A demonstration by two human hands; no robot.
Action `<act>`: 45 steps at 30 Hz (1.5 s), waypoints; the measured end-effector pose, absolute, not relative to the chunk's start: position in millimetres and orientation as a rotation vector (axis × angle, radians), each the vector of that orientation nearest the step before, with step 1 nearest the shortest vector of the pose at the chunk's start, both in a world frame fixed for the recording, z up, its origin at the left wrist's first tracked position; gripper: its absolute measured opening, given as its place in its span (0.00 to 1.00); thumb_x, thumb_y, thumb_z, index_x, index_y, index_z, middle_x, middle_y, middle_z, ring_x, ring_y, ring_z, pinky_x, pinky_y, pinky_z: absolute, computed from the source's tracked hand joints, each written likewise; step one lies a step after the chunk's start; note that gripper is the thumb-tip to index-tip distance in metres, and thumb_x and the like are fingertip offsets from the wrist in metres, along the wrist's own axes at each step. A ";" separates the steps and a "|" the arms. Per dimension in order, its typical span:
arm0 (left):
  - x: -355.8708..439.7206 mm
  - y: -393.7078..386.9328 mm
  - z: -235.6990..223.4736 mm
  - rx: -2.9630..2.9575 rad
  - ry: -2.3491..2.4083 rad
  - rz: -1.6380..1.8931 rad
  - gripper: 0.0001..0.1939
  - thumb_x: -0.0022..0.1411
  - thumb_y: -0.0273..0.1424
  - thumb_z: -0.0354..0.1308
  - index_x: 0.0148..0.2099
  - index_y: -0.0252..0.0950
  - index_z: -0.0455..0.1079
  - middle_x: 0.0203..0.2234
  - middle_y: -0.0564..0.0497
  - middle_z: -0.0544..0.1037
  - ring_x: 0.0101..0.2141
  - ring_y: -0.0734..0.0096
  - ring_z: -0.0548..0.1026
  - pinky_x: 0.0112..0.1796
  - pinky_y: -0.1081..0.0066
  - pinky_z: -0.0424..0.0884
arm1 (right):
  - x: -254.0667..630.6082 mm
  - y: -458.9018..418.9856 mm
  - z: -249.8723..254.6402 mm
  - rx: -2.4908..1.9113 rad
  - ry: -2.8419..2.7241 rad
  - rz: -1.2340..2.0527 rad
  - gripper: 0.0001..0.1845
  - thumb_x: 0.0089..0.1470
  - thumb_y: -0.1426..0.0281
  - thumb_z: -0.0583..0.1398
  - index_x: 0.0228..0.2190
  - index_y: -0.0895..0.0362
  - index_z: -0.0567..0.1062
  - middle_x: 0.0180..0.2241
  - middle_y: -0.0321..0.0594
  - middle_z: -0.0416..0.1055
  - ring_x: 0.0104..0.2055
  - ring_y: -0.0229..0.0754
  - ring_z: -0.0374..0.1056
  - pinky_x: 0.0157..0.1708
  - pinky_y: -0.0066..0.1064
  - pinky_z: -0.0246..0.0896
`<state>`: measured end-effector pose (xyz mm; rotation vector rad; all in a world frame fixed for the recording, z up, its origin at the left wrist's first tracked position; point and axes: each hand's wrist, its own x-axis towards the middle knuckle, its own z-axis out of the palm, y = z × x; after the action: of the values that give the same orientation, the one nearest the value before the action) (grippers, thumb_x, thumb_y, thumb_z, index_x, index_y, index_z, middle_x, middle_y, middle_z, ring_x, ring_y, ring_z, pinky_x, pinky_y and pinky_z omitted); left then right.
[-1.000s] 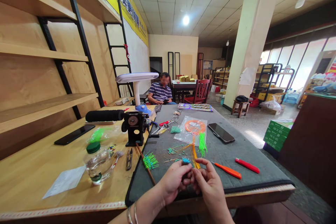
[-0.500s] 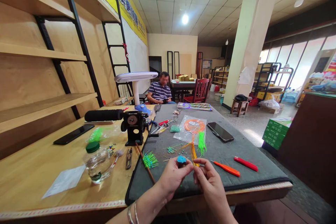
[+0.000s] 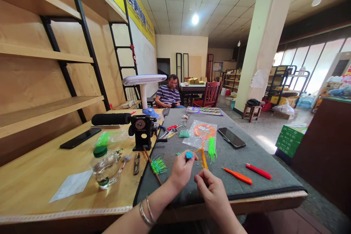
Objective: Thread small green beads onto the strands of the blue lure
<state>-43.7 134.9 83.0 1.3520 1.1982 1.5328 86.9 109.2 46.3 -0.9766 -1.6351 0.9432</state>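
Got the blue bead cluster [image 3: 189, 155] gripped in the left hand [image 3: 181, 170], up over the grey mat [image 3: 263, 168] on the counter [image 3: 33, 179]. Pinching closed with the right hand [image 3: 212, 188], but can't tell on what, if anything. Can also see orange strands [image 3: 203, 159] just past the right hand, plus an orange tool [image 3: 239, 176] and a red tool [image 3: 258, 171] to its right

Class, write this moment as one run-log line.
left hand: holds blue cluster | right hand: fingers together near orange strands | mat: orange tool, red tool, phone | background: seated person
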 end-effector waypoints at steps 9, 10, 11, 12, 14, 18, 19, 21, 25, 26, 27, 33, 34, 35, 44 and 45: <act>-58.8 140.8 82.8 1.027 1.004 1.396 0.12 0.48 0.35 0.62 0.34 0.34 0.68 0.23 0.56 0.67 0.21 0.80 0.62 0.20 0.78 0.50 | 92.5 112.6 44.8 -0.921 -1.483 1.081 0.21 0.50 0.51 0.59 0.22 0.57 0.70 0.20 0.36 0.69 0.23 0.37 0.60 0.24 0.26 0.55; -57.4 137.5 82.6 1.021 0.976 1.370 0.13 0.48 0.35 0.63 0.34 0.33 0.68 0.25 0.54 0.69 0.23 0.79 0.65 0.20 0.78 0.52 | 92.9 113.9 46.3 -0.925 -1.459 1.103 0.21 0.49 0.51 0.60 0.22 0.57 0.71 0.20 0.37 0.70 0.23 0.36 0.60 0.22 0.26 0.55; -56.4 134.7 82.3 1.022 0.946 1.341 0.14 0.47 0.36 0.64 0.35 0.33 0.69 0.27 0.52 0.71 0.25 0.77 0.67 0.22 0.78 0.54 | 93.2 114.9 47.4 -0.931 -1.441 1.126 0.22 0.48 0.50 0.60 0.22 0.57 0.72 0.21 0.37 0.70 0.21 0.36 0.59 0.20 0.25 0.54; -55.7 132.4 82.0 1.028 0.917 1.311 0.15 0.47 0.37 0.64 0.35 0.32 0.69 0.27 0.51 0.71 0.26 0.76 0.68 0.23 0.78 0.56 | 93.5 115.7 48.0 -0.936 -1.424 1.149 0.22 0.47 0.49 0.61 0.22 0.57 0.72 0.21 0.37 0.70 0.20 0.35 0.57 0.18 0.24 0.52; -55.5 129.0 81.6 1.044 0.889 1.254 0.18 0.48 0.40 0.65 0.35 0.32 0.70 0.25 0.52 0.71 0.23 0.79 0.67 0.22 0.78 0.55 | 94.2 116.7 48.2 -0.938 -1.398 1.189 0.23 0.46 0.48 0.61 0.22 0.57 0.72 0.22 0.36 0.70 0.18 0.33 0.55 0.15 0.23 0.49; -54.9 122.1 84.9 1.110 0.942 1.184 0.20 0.50 0.46 0.63 0.34 0.31 0.72 0.17 0.59 0.62 0.16 0.84 0.52 0.18 0.77 0.43 | 94.8 117.7 48.4 -0.938 -1.354 1.239 0.24 0.43 0.47 0.62 0.23 0.58 0.74 0.20 0.33 0.65 0.17 0.31 0.52 0.14 0.22 0.49; -53.7 120.0 86.6 1.144 0.960 1.182 0.20 0.49 0.45 0.64 0.33 0.31 0.73 0.16 0.59 0.61 0.16 0.84 0.52 0.18 0.77 0.43 | 94.6 118.1 49.0 -0.937 -1.342 1.252 0.24 0.43 0.47 0.63 0.23 0.58 0.74 0.18 0.31 0.63 0.17 0.30 0.51 0.14 0.22 0.48; -50.6 116.3 89.8 1.216 0.979 1.207 0.18 0.48 0.43 0.66 0.32 0.31 0.74 0.16 0.58 0.64 0.17 0.82 0.55 0.19 0.77 0.48 | 93.7 119.4 51.3 -0.928 -1.323 1.268 0.23 0.43 0.48 0.63 0.23 0.58 0.74 0.17 0.29 0.59 0.16 0.29 0.49 0.15 0.22 0.46; -46.3 117.8 91.8 1.314 0.944 1.358 0.12 0.47 0.37 0.66 0.26 0.32 0.72 0.20 0.54 0.70 0.24 0.75 0.65 0.28 0.75 0.61 | 92.7 126.5 58.1 -0.908 -1.361 1.243 0.22 0.43 0.50 0.64 0.23 0.58 0.77 0.17 0.31 0.63 0.19 0.32 0.54 0.19 0.24 0.49; -46.3 120.6 91.4 1.335 0.940 1.394 0.11 0.47 0.36 0.66 0.25 0.33 0.71 0.20 0.53 0.70 0.25 0.74 0.66 0.30 0.74 0.62 | 92.8 129.6 59.8 -0.904 -1.387 1.230 0.21 0.43 0.51 0.64 0.23 0.58 0.78 0.18 0.33 0.66 0.21 0.33 0.57 0.21 0.25 0.52; -46.7 124.3 91.0 1.356 0.945 1.421 0.11 0.47 0.35 0.65 0.24 0.33 0.70 0.19 0.54 0.70 0.25 0.74 0.66 0.30 0.73 0.63 | 92.9 133.3 61.4 -0.902 -1.413 1.216 0.21 0.43 0.52 0.65 0.23 0.58 0.78 0.20 0.34 0.68 0.23 0.35 0.59 0.24 0.26 0.54; -51.9 156.4 93.6 1.354 1.115 1.496 0.08 0.43 0.31 0.65 0.23 0.33 0.70 0.18 0.54 0.72 0.24 0.73 0.66 0.29 0.73 0.63 | 92.6 159.7 65.6 -0.926 -1.468 1.235 0.19 0.41 0.53 0.65 0.22 0.58 0.80 0.24 0.38 0.75 0.29 0.42 0.66 0.35 0.31 0.58; -52.5 161.8 94.5 1.329 1.144 1.511 0.08 0.43 0.31 0.65 0.23 0.33 0.71 0.18 0.54 0.72 0.24 0.73 0.67 0.29 0.73 0.63 | 92.5 163.1 65.4 -0.935 -1.469 1.249 0.19 0.41 0.53 0.65 0.22 0.57 0.80 0.24 0.39 0.76 0.29 0.42 0.67 0.35 0.32 0.58; -53.1 166.7 95.2 1.309 1.165 1.526 0.08 0.42 0.31 0.65 0.22 0.33 0.71 0.18 0.54 0.72 0.23 0.73 0.67 0.29 0.73 0.63 | 92.5 165.7 65.0 -0.945 -1.472 1.256 0.19 0.41 0.53 0.65 0.21 0.57 0.80 0.23 0.39 0.76 0.29 0.43 0.67 0.36 0.32 0.58; -56.3 191.4 89.2 1.231 1.202 1.587 0.08 0.39 0.31 0.65 0.21 0.33 0.70 0.17 0.55 0.72 0.22 0.74 0.67 0.29 0.72 0.63 | 97.0 164.6 63.1 -1.029 -1.503 1.261 0.17 0.42 0.56 0.64 0.22 0.59 0.80 0.23 0.38 0.75 0.27 0.40 0.65 0.29 0.29 0.54; -56.5 192.5 88.8 1.226 1.201 1.591 0.08 0.39 0.31 0.65 0.21 0.33 0.70 0.17 0.55 0.72 0.22 0.74 0.67 0.28 0.72 0.63 | 97.0 163.8 62.9 -1.038 -1.505 1.263 0.17 0.42 0.56 0.64 0.22 0.59 0.80 0.22 0.38 0.74 0.26 0.39 0.64 0.28 0.28 0.53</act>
<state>-56.5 192.5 88.8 1.2264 1.2006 1.5913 97.0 163.8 62.9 -1.0375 -1.5047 1.2635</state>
